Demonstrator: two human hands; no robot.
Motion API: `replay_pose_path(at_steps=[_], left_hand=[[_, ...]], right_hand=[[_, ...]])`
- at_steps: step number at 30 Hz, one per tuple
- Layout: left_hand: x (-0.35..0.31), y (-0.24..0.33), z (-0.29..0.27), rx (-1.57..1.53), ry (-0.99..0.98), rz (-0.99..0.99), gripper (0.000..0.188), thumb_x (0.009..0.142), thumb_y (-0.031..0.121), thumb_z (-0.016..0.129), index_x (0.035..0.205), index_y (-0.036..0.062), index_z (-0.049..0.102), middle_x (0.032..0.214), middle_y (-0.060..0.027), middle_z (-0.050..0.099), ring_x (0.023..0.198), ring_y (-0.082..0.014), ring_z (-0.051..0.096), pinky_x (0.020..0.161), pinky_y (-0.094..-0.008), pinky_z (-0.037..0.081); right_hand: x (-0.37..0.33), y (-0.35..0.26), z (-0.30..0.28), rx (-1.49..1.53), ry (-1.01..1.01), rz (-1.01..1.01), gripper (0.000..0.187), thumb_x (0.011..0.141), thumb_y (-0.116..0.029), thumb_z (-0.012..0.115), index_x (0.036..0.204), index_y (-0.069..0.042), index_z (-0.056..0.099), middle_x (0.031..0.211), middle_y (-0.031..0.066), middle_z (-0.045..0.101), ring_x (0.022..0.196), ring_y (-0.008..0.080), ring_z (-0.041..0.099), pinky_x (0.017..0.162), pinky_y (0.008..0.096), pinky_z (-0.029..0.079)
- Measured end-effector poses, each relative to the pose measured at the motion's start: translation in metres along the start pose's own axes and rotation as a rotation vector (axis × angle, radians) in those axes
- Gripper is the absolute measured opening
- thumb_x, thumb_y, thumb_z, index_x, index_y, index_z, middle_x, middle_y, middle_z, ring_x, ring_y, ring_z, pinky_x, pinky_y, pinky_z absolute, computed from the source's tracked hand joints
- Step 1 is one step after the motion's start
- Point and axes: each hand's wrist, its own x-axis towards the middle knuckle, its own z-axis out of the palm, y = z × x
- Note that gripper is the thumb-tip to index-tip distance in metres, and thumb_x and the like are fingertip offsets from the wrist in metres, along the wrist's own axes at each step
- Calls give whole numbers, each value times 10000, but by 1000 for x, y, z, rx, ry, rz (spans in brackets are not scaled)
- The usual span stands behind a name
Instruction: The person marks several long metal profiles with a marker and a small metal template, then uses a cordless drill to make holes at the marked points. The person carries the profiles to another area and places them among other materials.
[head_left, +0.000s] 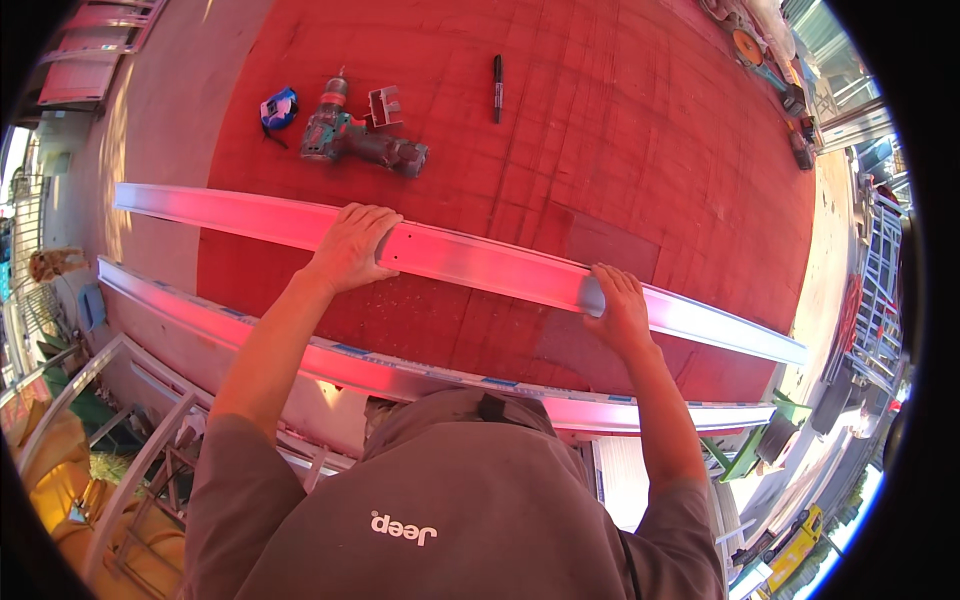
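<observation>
- The long aluminium profile (470, 260) lies across the red counter (620, 130), slanting down to the right.
- The left hand (352, 245) curls over its top edge near the middle; the right hand (615, 300) grips it further right.
- Even pressure from both hands would likely keep it from twisting.
- A second profile (400, 375) lies nearer the body.
- A cordless drill (355, 138), tape measure (278, 108) and black marker (497, 88) sit beyond, well apart.

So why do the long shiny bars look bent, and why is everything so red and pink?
In the head view the fisheye lens bends straight edges, so the metal bar under the left hand and right hand curves, with black corners around the picture. Strong sun hits the red board, and the bar mirrors it pink, with white glare. The drill stays sharp.
</observation>
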Motion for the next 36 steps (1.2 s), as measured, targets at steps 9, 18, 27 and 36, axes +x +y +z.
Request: replay_pose_path(at_steps=[9,18,27,36], left_hand=[[0,-2,11,24,-11,-89,902,604,348,959,1373,89,566,1386,-120,594,1344,-309,525,1193,-476,352],[-61,23,-18,-19,-48,-81,885,609,408,938,1356,87,589,1374,-104,608,1332,-287,529,1165,-445,354],[-207,66,-19,-51,-57,-112,799,609,307,909,1319,82,619,1327,-92,634,1300,-279,553,1142,-426,398],[-283,22,7,86,27,-171,779,708,380,871,1373,86,591,1384,-115,601,1364,-317,508,1233,-465,336]], right_hand=[[7,15,9,-19,0,34,811,661,-131,895,1398,-47,568,1393,173,633,1347,360,571,1179,502,412],[-37,-25,-9,-80,-103,-30,749,624,-121,886,1306,-39,586,1283,188,631,1215,391,589,1068,506,449],[-147,-106,29,-12,-95,-97,742,603,-152,891,1274,-40,595,1262,181,641,1195,382,594,1047,505,442],[-167,-141,128,-126,66,-187,710,701,-336,907,1282,-69,598,1227,151,671,1157,353,629,998,495,461]])
